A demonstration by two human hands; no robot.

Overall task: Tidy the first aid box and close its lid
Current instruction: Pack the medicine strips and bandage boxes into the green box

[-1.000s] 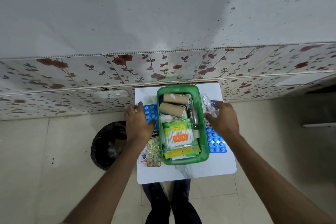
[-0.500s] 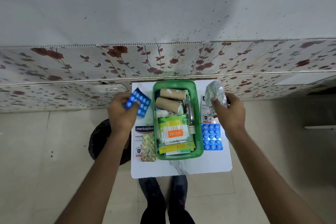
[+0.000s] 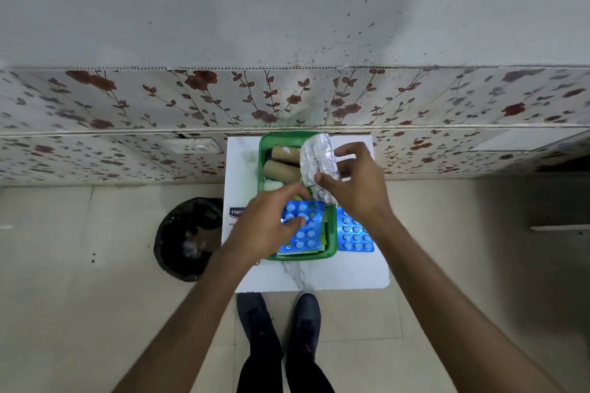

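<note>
Head view: mid-packing, the left hand (image 3: 265, 226) lays a blue foil pill strip (image 3: 303, 230) into the green plastic first aid box (image 3: 332, 246) on the small white table (image 3: 319, 274), the right hand (image 3: 354, 188) grips a crinkled, seemingly clear packet (image 3: 317, 163) above it; next, both need setting inside.

left hand (image 3: 266, 228) lays blue blister pack (image 3: 303, 230) in green box (image 3: 332, 244) | right hand (image 3: 352, 183) holds clear packet (image 3: 316, 161) over box | second blue pack (image 3: 354, 234) on table (image 3: 319, 274) just right of box

The open green first aid box (image 3: 332, 249) sits on the white table, holding two tan rolls (image 3: 282, 163) and packets.
</note>
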